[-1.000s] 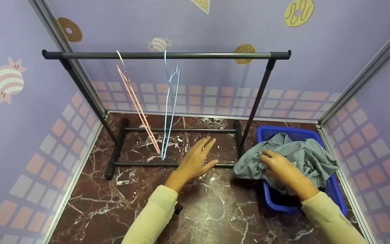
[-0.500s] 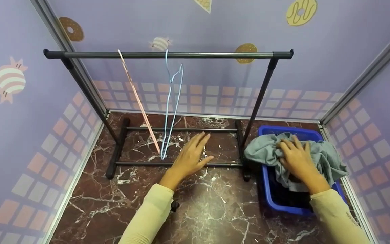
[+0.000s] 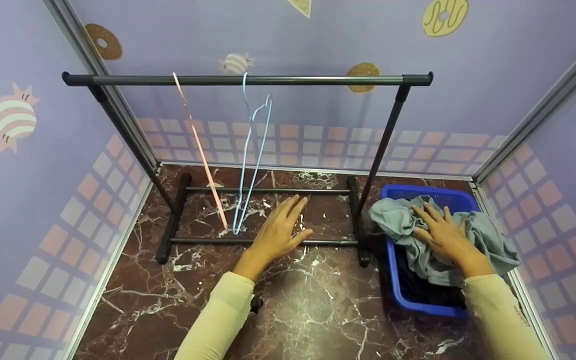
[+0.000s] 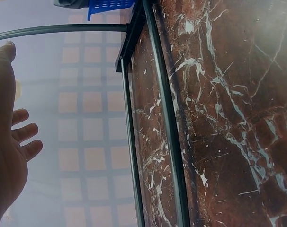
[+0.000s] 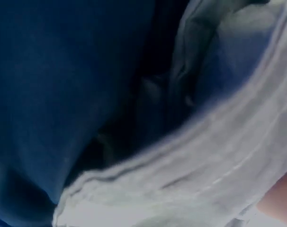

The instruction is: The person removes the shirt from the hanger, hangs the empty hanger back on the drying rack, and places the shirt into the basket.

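Observation:
In the head view my right hand rests with spread fingers on a crumpled grey-green garment. The garment lies heaped in a blue plastic basket, partly over its rim. Its pale stitched edge fills the right wrist view, beside dark blue cloth. My left hand hovers with straight fingers near the rack's lower bar and holds nothing; the left wrist view shows its fingers extended. Just left of it hang a light blue hanger and a pink hanger.
A black metal clothes rack stands on the brown marbled floor, its right foot close to the basket. Patterned purple walls enclose three sides. Dark cloth lies under the garment in the basket.
My right hand has moved right with the garment, then let go of it and spread its fingers. My left hand has drifted slightly left. The hangers have swung a little.

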Demonstrator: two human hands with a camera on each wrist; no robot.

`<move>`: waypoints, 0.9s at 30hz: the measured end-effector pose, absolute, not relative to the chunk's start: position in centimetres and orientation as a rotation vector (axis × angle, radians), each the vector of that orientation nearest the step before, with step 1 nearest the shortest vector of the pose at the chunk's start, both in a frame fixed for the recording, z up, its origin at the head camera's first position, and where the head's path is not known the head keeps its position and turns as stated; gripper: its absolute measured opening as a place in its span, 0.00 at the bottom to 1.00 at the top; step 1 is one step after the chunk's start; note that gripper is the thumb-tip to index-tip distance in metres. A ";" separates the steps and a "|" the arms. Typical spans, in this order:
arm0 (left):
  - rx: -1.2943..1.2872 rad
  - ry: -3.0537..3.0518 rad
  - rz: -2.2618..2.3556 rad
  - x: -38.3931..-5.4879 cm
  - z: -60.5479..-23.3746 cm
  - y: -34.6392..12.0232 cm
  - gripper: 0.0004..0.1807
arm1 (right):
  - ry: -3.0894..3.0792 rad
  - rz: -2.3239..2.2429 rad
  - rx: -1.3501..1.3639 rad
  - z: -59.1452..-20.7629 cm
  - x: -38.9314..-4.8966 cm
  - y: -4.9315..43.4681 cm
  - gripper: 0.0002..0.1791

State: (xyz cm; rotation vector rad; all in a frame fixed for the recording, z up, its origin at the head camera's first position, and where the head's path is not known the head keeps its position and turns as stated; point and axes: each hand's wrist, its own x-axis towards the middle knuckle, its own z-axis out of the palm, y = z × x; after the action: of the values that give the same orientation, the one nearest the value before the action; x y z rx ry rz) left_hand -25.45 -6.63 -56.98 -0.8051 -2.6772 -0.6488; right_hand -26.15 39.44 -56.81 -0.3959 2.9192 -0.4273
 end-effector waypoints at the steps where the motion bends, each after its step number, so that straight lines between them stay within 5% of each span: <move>1: -0.806 -2.679 -0.643 -25.4 -57.0 -6.6 0.44 | 2.903 -0.453 -0.392 -57.0 -26.2 39.6 0.38; 18: -0.790 -2.670 -0.639 -25.2 -57.6 -7.0 0.45 | 2.710 -0.341 -0.366 -58.3 -27.9 38.8 0.42; 27: -0.750 -2.701 -0.668 -25.1 -57.4 -7.6 0.45 | 2.835 -0.443 -0.403 -55.3 -26.8 38.2 0.40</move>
State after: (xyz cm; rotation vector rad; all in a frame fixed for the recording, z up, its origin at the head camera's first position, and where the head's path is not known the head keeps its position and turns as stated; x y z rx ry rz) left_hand -25.11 -7.58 -57.43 -0.7500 -2.7005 -0.6677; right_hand -26.81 38.24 -55.30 -0.4035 2.8354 -0.4432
